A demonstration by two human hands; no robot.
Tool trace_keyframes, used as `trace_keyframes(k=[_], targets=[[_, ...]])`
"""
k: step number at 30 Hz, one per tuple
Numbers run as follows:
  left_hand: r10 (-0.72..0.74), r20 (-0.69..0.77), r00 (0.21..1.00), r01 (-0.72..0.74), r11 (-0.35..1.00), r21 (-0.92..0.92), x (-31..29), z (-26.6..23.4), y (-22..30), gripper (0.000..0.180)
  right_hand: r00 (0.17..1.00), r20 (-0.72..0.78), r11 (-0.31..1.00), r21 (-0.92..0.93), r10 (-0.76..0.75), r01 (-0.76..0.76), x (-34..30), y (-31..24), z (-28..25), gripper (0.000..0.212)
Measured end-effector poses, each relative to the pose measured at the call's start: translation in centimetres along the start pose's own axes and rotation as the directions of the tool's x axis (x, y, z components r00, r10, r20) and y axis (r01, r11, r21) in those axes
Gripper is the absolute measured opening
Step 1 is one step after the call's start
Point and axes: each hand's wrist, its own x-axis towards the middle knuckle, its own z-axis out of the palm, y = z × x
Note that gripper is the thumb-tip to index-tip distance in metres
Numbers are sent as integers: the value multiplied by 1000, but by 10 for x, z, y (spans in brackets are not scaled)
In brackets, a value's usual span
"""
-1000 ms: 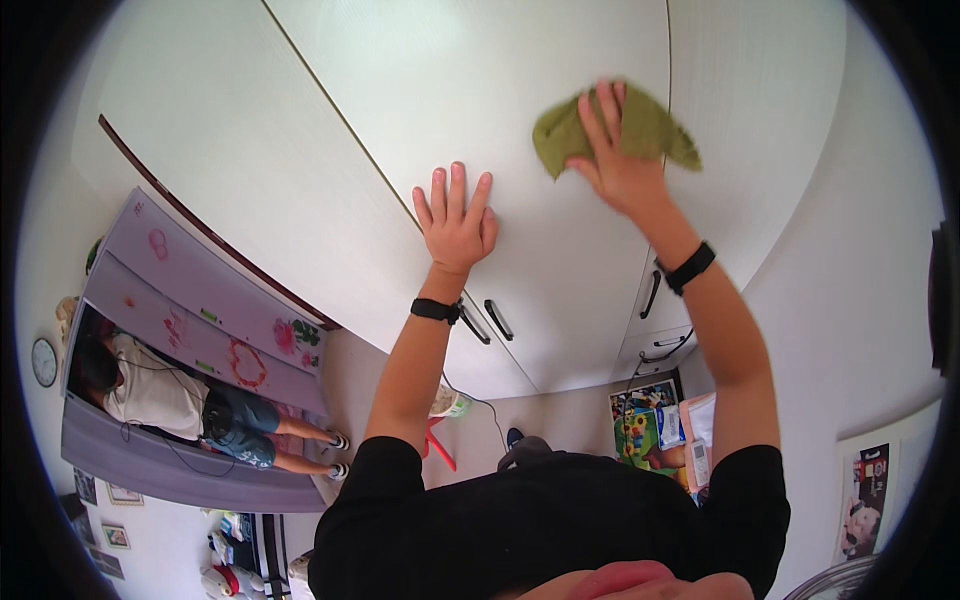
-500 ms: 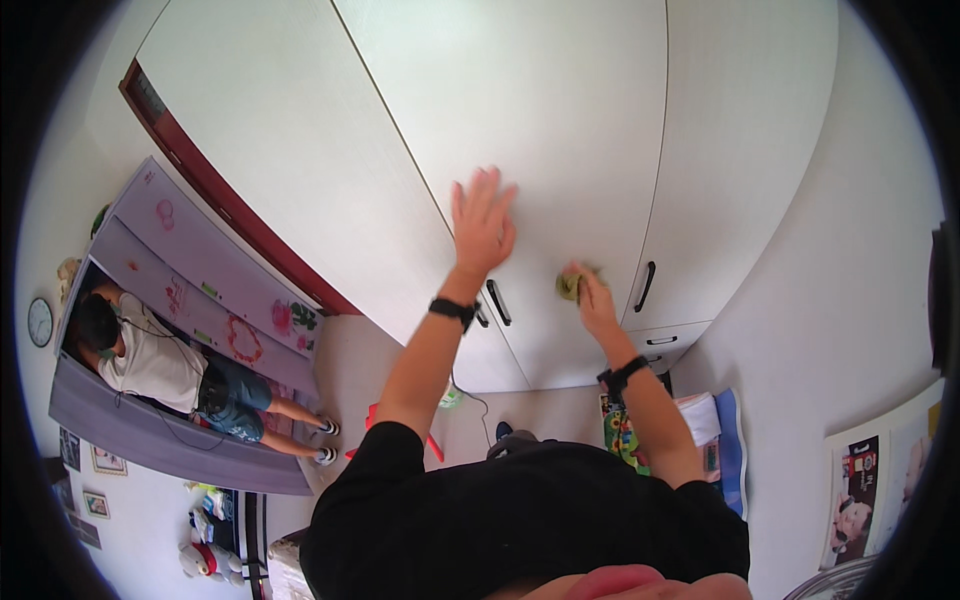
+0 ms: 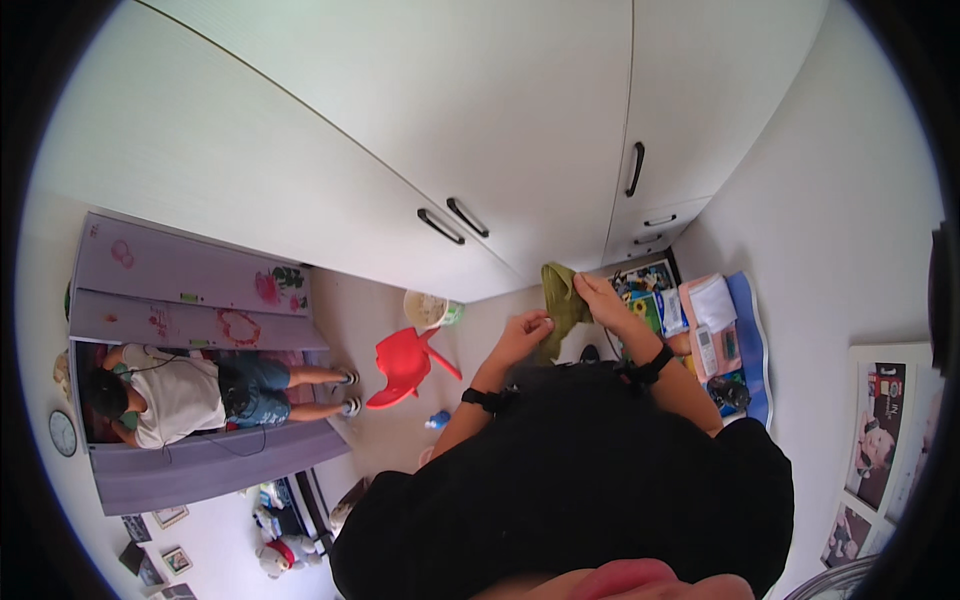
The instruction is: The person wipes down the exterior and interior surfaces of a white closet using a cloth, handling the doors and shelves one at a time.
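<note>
An olive-green cloth (image 3: 562,300) hangs between my two hands, low in front of the white wardrobe (image 3: 480,120). My left hand (image 3: 524,334) pinches its left side, with the loose part drooping below the fingers. At its upper right edge, my right hand (image 3: 602,297) grips the cloth between thumb and fingers. Both hands are apart from the wardrobe doors. Black bar handles (image 3: 467,217) sit on the doors up and to the left of my hands, and another black handle (image 3: 635,169) is above and to the right.
A red chair (image 3: 402,366) and a white bucket (image 3: 428,308) stand on the floor at left. Farther left, another person (image 3: 190,395) leans into a purple cabinet (image 3: 190,268). At right, a blue-edged surface (image 3: 752,345) bears a white remote control (image 3: 707,350) and folded cloths.
My left palm has come off the wardrobe door and down to the cloth. My right hand has stopped pressing the cloth on the door; both hands now hold it, spread out, nearer my body.
</note>
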Motion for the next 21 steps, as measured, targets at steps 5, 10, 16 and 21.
trace_keyframes(k=[5,10,16,21], targets=[[63,-121,991,-54,995,82,-17,-7,20,17,981,-36,970,160,189,-181,-1,0,12,52],[115,-228,967,-100,992,79,-25,-7,37,17,981,45,953,232,191,-196,4,3,12,57],[88,-239,967,-89,996,8,-25,-5,44,22,987,143,953,278,78,-116,0,-18,21,47],[39,-225,974,-18,995,97,-21,-4,50,36,970,230,985,164,-81,44,0,-27,27,38]])
